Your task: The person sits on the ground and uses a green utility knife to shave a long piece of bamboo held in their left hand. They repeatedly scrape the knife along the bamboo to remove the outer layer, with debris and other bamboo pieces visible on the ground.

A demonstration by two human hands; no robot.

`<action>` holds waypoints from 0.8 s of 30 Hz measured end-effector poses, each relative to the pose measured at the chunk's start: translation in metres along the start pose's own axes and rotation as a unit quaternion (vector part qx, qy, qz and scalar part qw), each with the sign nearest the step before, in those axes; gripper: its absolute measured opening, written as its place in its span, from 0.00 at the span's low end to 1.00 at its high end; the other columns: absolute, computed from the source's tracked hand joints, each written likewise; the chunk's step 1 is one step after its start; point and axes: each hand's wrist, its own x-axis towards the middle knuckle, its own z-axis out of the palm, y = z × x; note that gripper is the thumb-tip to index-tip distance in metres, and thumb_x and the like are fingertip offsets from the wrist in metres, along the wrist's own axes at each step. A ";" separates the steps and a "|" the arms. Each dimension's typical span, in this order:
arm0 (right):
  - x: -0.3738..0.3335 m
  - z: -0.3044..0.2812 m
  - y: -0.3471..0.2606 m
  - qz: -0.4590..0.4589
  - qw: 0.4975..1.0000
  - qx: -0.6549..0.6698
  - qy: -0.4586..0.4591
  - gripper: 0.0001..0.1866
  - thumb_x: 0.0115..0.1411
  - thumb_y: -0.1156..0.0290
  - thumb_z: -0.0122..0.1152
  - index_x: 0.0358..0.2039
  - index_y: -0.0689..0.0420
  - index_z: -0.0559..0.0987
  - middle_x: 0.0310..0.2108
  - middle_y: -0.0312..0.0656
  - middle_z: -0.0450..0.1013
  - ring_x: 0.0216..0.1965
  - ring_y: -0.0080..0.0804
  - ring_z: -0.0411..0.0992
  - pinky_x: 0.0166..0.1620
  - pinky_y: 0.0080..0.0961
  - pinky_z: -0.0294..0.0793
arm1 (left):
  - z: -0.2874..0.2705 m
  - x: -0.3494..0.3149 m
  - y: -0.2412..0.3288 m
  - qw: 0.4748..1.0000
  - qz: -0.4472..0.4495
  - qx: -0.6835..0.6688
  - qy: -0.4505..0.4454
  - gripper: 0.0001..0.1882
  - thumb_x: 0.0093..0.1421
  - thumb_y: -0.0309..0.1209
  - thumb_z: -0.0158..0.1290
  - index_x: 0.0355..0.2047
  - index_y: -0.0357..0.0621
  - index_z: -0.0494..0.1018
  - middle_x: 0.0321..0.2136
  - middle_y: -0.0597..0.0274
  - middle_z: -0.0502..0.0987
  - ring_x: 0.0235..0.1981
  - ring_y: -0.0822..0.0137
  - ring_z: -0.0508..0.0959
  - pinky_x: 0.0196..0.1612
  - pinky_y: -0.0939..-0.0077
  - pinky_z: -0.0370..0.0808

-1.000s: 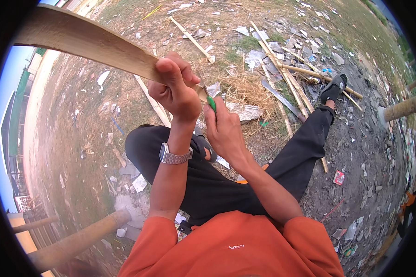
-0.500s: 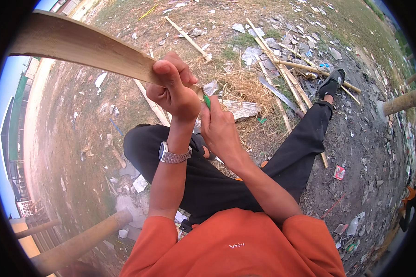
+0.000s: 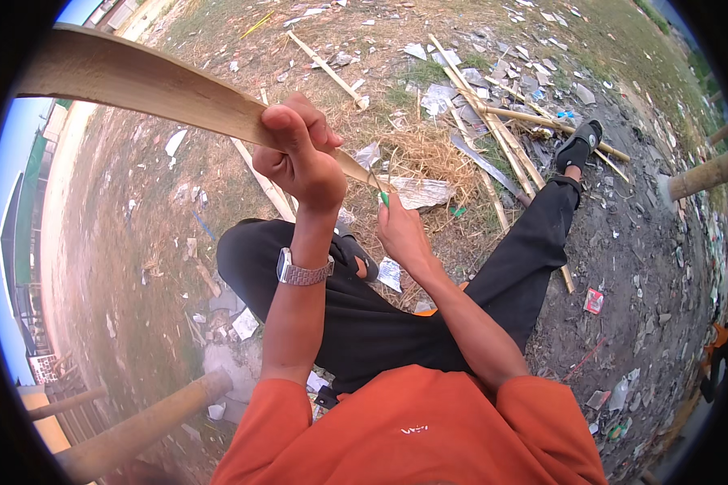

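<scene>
Bamboo strip (image 3: 162, 90): slanting from upper left, through left hand (image 3: 306, 160), toward right hand (image 3: 404, 236).
Left hand: closed around strip.
Right hand: pinching green-handled knife (image 3: 385, 199), blade by strip's narrow end.
Change: hands farther apart; more strip bared between, knife nearer tip.

Bright daylt, hazy glare lower L over pole (image 3: 146, 422), strong fisheye bend w/ blk edges.
</scene>
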 end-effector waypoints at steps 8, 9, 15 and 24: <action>-0.009 -0.023 -0.051 -0.095 0.988 0.114 0.045 0.11 0.63 0.66 0.44 0.37 0.63 0.65 0.20 0.62 0.70 0.26 0.65 0.69 0.30 0.56 0.65 | 0.001 -0.003 0.000 0.999 0.027 0.017 -0.029 0.33 0.67 0.54 0.31 0.11 0.43 0.57 0.11 0.68 0.57 0.12 0.76 0.61 0.15 0.84 0.60; -0.008 -0.012 -0.043 -0.088 0.991 0.085 0.049 0.11 0.63 0.66 0.44 0.37 0.63 0.65 0.19 0.61 0.70 0.25 0.64 0.69 0.30 0.56 0.65 | 0.002 -0.003 0.001 0.999 0.025 0.018 -0.028 0.33 0.67 0.54 0.31 0.11 0.43 0.57 0.11 0.68 0.57 0.12 0.76 0.61 0.15 0.84 0.60; 0.002 0.005 0.004 -0.012 0.999 0.037 0.005 0.11 0.63 0.66 0.43 0.38 0.62 0.66 0.20 0.61 0.70 0.23 0.65 0.68 0.31 0.55 0.65 | -0.006 0.003 -0.001 1.000 0.006 0.004 -0.018 0.33 0.67 0.54 0.32 0.11 0.43 0.57 0.11 0.67 0.57 0.12 0.76 0.61 0.16 0.83 0.60; -0.006 -0.020 -0.038 -0.024 0.992 0.120 0.016 0.12 0.64 0.63 0.44 0.38 0.60 0.65 0.17 0.58 0.67 0.25 0.62 0.67 0.30 0.51 0.60 | -0.005 0.004 0.000 0.999 0.017 0.026 -0.016 0.33 0.67 0.54 0.32 0.11 0.43 0.56 0.11 0.67 0.57 0.12 0.75 0.62 0.16 0.83 0.61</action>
